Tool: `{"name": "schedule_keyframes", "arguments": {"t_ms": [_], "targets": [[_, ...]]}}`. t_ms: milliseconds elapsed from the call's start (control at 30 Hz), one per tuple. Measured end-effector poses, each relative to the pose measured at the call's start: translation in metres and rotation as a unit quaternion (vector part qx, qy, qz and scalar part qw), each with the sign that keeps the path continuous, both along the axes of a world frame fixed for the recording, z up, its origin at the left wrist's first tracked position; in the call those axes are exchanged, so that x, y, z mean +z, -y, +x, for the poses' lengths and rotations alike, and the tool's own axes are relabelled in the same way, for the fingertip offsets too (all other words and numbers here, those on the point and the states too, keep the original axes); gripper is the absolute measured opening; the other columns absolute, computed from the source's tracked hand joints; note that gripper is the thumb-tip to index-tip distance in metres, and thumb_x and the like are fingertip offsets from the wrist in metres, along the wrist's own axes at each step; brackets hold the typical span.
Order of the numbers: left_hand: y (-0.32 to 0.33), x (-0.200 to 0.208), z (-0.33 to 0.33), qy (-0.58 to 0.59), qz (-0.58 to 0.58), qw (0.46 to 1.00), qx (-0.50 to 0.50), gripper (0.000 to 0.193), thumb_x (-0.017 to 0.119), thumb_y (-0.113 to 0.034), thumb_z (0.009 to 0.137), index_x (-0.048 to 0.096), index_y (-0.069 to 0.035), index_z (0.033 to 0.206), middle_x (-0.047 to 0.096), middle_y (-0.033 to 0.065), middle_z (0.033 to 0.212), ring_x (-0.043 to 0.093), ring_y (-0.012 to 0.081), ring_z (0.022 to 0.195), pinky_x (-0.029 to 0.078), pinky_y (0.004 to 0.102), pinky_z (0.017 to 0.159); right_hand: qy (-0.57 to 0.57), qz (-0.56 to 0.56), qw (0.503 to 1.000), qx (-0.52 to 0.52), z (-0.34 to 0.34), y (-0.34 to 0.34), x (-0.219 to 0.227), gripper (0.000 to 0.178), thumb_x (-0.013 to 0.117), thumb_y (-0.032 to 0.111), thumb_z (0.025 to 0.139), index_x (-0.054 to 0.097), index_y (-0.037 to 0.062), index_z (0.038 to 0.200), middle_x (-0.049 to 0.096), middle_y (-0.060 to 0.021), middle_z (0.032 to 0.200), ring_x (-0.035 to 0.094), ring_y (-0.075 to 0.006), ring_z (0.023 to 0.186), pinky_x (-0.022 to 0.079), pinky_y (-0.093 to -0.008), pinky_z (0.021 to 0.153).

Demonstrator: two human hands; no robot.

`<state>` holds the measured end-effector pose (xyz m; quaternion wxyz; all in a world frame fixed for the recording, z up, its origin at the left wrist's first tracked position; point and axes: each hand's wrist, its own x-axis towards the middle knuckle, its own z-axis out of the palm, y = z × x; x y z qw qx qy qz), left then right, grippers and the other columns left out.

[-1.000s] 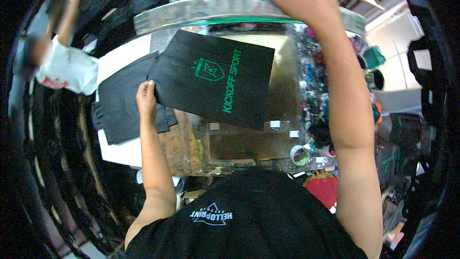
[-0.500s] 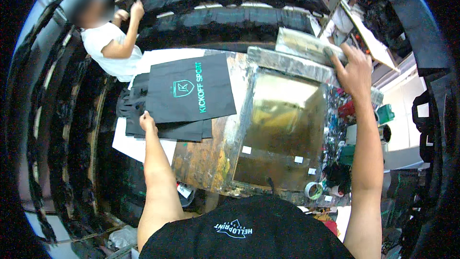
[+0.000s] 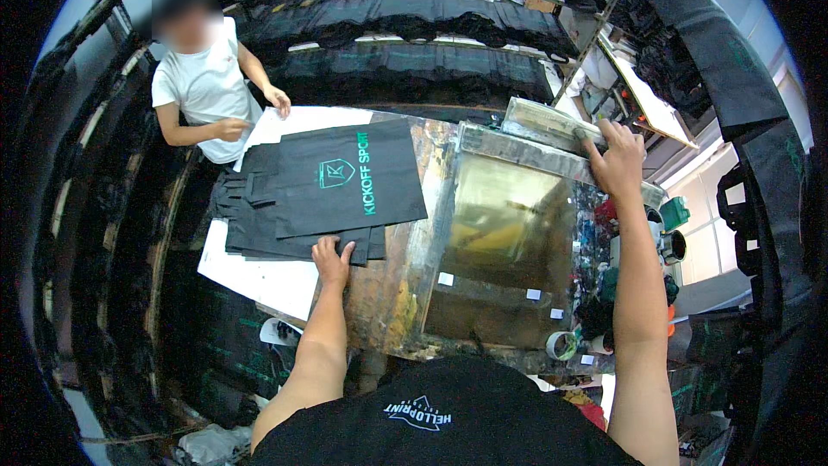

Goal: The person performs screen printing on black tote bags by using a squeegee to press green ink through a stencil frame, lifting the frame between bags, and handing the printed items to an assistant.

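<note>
A stack of black bags [image 3: 250, 237] lies on white sheeting at the left of the work table. The top bag [image 3: 392, 177] carries a green printed shield and lettering. My left hand [image 3: 332, 261] rests at the stack's near edge, thumb and fingers apart, touching the bags there. To the right lies a screen-printing frame [image 3: 496, 259] with a yellowish, shiny mesh. At its far end a squeegee [image 3: 548, 123] with a pale, stained handle leans across the frame's far bar. My right hand [image 3: 619, 160] grips the squeegee's right end.
Across the table at the left stands a person in a white shirt [image 3: 203, 86]. Several racks [image 3: 405, 60] of black bags surround the table. A tape roll [image 3: 561, 345] sits at the frame's near right corner. Green containers [image 3: 674, 212] and ink-stained items crowd the right side.
My left hand has moved from the top bag's left corner rightward and nearer along the stack. My right hand stays on the squeegee. The person opposite has lowered both hands toward the table.
</note>
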<state>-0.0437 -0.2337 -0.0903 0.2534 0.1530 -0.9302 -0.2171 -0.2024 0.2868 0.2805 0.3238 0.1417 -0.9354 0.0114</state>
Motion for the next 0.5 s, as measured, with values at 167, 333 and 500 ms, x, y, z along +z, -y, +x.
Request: {"name": "schedule_keyframes", "arguments": {"t_ms": [167, 333, 500], "targets": [[-0.003, 0.0, -0.005, 0.018, -0.017, 1.0, -0.007, 0.027, 0.069, -0.034, 0.094, 0.068, -0.007, 0.098, 0.063, 0.0085, 0.109, 0.056, 0.0339, 0.102, 0.044, 0.0456, 0.092, -0.007, -0.003, 1.0, -0.003, -0.003, -0.002, -0.003, 0.043, 0.067, 0.046, 0.09, 0.068, 0.008, 0.11, 0.069, -0.0132, 0.103, 0.062, -0.0318, 0.101, 0.04, -0.0448, 0.088], [0.014, -0.002, -0.018, 0.038, -0.009, 0.999, 0.005, 0.028, 0.061, -0.033, 0.1, 0.068, -0.007, 0.095, 0.066, 0.0115, 0.102, 0.06, 0.0372, 0.096, 0.047, 0.0482, 0.086, -0.012, -0.021, 1.0, 0.004, 0.006, 0.0, -0.006, 0.045, 0.067, 0.05, 0.09, 0.069, 0.0096, 0.108, 0.07, -0.013, 0.098, 0.063, -0.0328, 0.101, 0.04, -0.0493, 0.09], [0.04, 0.029, -0.042, 0.058, -0.031, 0.997, -0.042, 0.028, 0.063, -0.029, 0.098, 0.063, -0.003, 0.086, 0.065, 0.0161, 0.092, 0.06, 0.041, 0.088, 0.046, 0.0531, 0.078, -0.056, -0.012, 0.998, 0.012, 0.0, -0.006, -0.018, 0.048, 0.063, 0.055, 0.091, 0.068, 0.0098, 0.107, 0.07, -0.0143, 0.099, 0.064, -0.0328, 0.1, 0.041, -0.0486, 0.087]]}}
